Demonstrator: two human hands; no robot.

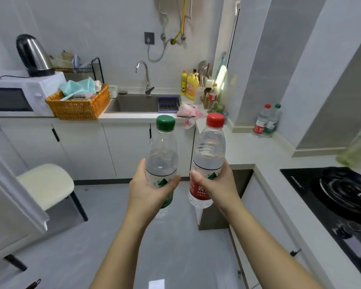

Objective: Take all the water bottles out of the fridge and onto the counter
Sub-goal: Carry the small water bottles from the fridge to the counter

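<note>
gripping green-capped bottle [162, 161] left, red-capped bottle [209, 161] right, both clear

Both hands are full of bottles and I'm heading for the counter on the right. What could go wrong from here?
1. The two bottles already on the counter stand close together; setting new ones beside them may knock them over.
2. The stove with its black pan fills the near counter, so free space is probably limited.
3. The left hand and right hand each grip mid-label; a wet bottle might slip.
</note>
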